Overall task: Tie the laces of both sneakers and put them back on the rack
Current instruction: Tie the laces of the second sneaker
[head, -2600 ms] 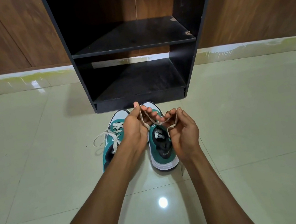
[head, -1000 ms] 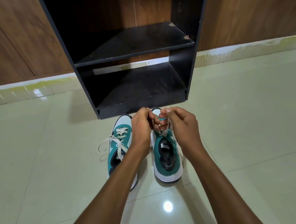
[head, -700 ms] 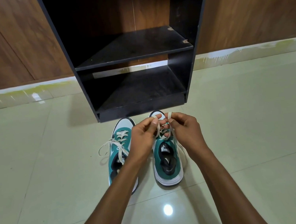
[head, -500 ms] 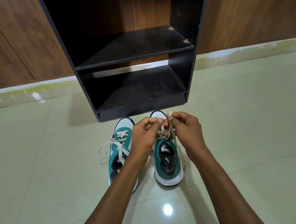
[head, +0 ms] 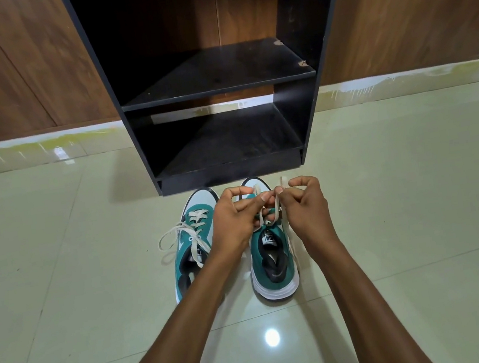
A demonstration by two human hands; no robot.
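Pinching laces (head: 262, 207) over right sneaker (head: 273, 265): left hand (head: 233, 221), right hand (head: 307, 207).

Both hands, left hand (head: 231, 219) and right hand (head: 307, 208), pinch the laces (head: 267, 208) over the right sneaker (head: 271, 257). The left sneaker (head: 192, 250) lies left of the grip, the rack (head: 218, 91) just beyond.

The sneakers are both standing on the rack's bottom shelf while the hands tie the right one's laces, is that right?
Not quite. The head view shows both sneakers on the floor in front of the rack, not on its shelf. The left hand and right hand are indeed tying the right sneaker; the left sneaker stands beside it.
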